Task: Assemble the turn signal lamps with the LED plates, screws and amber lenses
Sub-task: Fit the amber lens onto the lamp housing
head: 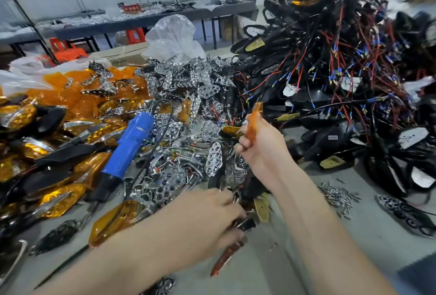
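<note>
At the centre of the frame an amber lens (253, 124) is pinched between the thumb and curled fingers of the right hand (259, 150); it is held upright and edge-on, clear of the table. Below it, at lower centre, the fingers of the left hand (210, 214) are curled around a black lamp housing (247, 224), which is blurred. A second amber piece (226, 259) is seen slanting just under that hand; whether it is held or lies on the table cannot be told.

Directly behind both hands a heap of chrome LED plates (188, 96) is spread across the middle of the frame. A blue electric screwdriver (128, 150) is laid diagonally against the left side of this heap, its cord trailing over the plates. Loose amber lenses (77, 96) are piled at the upper left, and assembled lamps (35, 153) with black bodies are stacked along the left edge. A small heap of screws (337, 196) lies on the grey table (306, 259) at the right, just beside the right forearm. The upper right is filled by a tall pile of black housings with red and black wires (342, 70).
</note>
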The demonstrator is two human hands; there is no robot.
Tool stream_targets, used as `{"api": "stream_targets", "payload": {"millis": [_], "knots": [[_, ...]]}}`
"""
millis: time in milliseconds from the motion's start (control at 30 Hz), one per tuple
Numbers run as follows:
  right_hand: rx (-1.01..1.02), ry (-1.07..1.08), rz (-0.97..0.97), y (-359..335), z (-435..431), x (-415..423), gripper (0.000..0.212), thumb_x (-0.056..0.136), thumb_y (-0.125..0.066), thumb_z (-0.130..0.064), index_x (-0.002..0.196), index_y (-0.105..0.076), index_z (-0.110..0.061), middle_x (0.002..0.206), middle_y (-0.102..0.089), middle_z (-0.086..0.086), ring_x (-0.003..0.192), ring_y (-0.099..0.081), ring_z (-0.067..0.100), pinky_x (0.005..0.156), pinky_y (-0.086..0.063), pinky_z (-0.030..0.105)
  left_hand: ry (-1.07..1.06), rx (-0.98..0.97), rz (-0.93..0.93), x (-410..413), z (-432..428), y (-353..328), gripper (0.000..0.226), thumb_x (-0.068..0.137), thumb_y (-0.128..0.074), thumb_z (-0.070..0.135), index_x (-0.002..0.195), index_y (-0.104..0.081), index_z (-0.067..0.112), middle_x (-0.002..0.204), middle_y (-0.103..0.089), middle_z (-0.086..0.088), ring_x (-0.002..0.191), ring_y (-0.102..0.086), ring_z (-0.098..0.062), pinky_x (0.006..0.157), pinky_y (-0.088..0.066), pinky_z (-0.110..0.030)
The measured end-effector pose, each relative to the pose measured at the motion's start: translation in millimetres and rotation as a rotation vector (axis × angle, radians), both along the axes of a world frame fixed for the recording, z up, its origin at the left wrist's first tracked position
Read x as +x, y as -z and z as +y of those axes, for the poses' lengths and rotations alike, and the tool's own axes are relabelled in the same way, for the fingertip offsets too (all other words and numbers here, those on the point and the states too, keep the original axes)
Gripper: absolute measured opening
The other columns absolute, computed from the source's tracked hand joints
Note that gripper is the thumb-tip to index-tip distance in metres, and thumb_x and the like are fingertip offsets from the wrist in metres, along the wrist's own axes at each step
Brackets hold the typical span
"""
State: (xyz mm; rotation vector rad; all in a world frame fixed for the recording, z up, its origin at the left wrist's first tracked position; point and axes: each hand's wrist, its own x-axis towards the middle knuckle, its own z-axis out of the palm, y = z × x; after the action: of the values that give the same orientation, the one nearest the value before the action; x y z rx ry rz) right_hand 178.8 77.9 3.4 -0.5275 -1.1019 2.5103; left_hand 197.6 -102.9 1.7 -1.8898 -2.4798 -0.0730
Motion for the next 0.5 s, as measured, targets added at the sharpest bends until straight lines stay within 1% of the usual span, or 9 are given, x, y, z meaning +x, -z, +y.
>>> {"api": "stream_targets", "payload": {"millis": [67, 133, 200, 267, 300, 333, 400, 433, 500], "knots": [[-0.103, -0.106, 0.045, -0.6, -5.6, -1.2, 0.025, 0.109, -0.044, -0.037, 0.098, -0.052, -0.015, 0.059, -0.044, -0.004, 0.044, -0.034, 0.009, 0.042, -0.037, 0.021, -0.029, -0.039, 0.083, 6.0, 4.5, 9.6, 0.043, 0.098, -0.033, 0.052, 0.132, -0.049, 0.031, 0.116, -0.051, 0.004, 0.108, -0.056, -0.021, 0.088, -0.047, -0.040], [-0.194, -0.183, 0.099, -2.0, -8.6, -2.7, 0.028, 0.107, -0.045, -0.041, 0.097, -0.055, -0.016, 0.062, -0.044, -0.005, 0.048, -0.034, 0.009, 0.044, -0.038, 0.022, -0.070, -0.038, 0.067, 10.4, 9.2, 12.4, 0.036, 0.098, -0.045, 0.047, 0.128, -0.051, 0.028, 0.117, -0.050, -0.002, 0.107, -0.056, -0.026, 0.086, -0.049, -0.043], [-0.254, -0.220, 0.136, -3.7, -7.9, -5.1, 0.033, 0.106, -0.046, -0.047, 0.096, -0.058, -0.017, 0.065, -0.043, -0.004, 0.050, -0.035, 0.010, 0.045, -0.038, 0.023, -0.054, -0.051, 0.105, 13.6, 12.6, 15.3, 0.030, 0.085, -0.067, 0.046, 0.109, -0.063, 0.029, 0.105, -0.057, -0.001, 0.094, -0.062, -0.022, 0.072, -0.053, -0.036], [-0.293, -0.237, 0.150, -5.9, -5.3, -9.5, 0.043, 0.101, -0.047, -0.056, 0.092, -0.061, -0.017, 0.065, -0.043, -0.004, 0.050, -0.035, 0.010, 0.044, -0.037, 0.024, -0.029, -0.096, 0.141, 15.8, 16.0, 15.0, 0.033, 0.059, -0.084, 0.048, 0.084, -0.070, 0.032, 0.085, -0.061, 0.007, 0.074, -0.064, -0.011, 0.056, -0.050, -0.024], [-0.307, -0.245, 0.150, -6.7, -3.7, -11.7, 0.048, 0.099, -0.047, -0.061, 0.089, -0.061, -0.017, 0.065, -0.042, -0.004, 0.050, -0.034, 0.010, 0.042, -0.037, 0.024, -0.024, -0.092, 0.141, 16.9, 17.1, 15.4, 0.033, 0.053, -0.085, 0.049, 0.078, -0.070, 0.033, 0.081, -0.061, 0.011, 0.070, -0.063, -0.008, 0.053, -0.050, -0.021], [-0.317, -0.253, 0.149, -7.4, -2.5, -14.1, 0.051, 0.097, -0.047, -0.065, 0.087, -0.062, -0.017, 0.065, -0.041, -0.004, 0.049, -0.033, 0.010, 0.041, -0.036, 0.023, -0.015, -0.066, 0.136, 15.9, 16.2, 18.5, 0.031, 0.053, -0.084, 0.051, 0.076, -0.070, 0.034, 0.080, -0.061, 0.013, 0.070, -0.062, -0.006, 0.054, -0.050, -0.020], [-0.327, -0.275, 0.145, -7.4, -0.3, -20.0, 0.052, 0.096, -0.048, -0.066, 0.084, -0.062, -0.017, 0.065, -0.041, -0.004, 0.048, -0.034, 0.010, 0.040, -0.035, 0.022, -0.025, 0.020, 0.113, 12.6, 11.3, 12.6, 0.020, 0.067, -0.070, 0.053, 0.077, -0.067, 0.037, 0.080, -0.061, 0.019, 0.074, -0.062, -0.001, 0.059, -0.050, -0.016], [-0.320, -0.284, 0.134, -7.0, 0.0, -23.5, 0.047, 0.097, -0.049, -0.061, 0.086, -0.062, -0.017, 0.066, -0.042, -0.004, 0.049, -0.035, 0.010, 0.040, -0.035, 0.022, -0.066, 0.045, 0.070, 8.7, 7.2, 3.5, 0.016, 0.075, -0.060, 0.052, 0.081, -0.064, 0.038, 0.080, -0.061, 0.021, 0.076, -0.061, 0.002, 0.063, -0.050, -0.014], [-0.275, -0.311, 0.109, -5.1, -1.2, -30.8, 0.028, 0.099, -0.054, -0.042, 0.092, -0.064, -0.017, 0.069, -0.046, -0.003, 0.053, -0.039, 0.010, 0.044, -0.038, 0.021, -0.224, 0.147, -0.199, -6.4, -2.5, -17.8, 0.010, 0.089, -0.051, 0.044, 0.098, -0.053, 0.041, 0.086, -0.061, 0.017, 0.079, -0.060, 0.001, 0.071, -0.049, -0.017]]}}
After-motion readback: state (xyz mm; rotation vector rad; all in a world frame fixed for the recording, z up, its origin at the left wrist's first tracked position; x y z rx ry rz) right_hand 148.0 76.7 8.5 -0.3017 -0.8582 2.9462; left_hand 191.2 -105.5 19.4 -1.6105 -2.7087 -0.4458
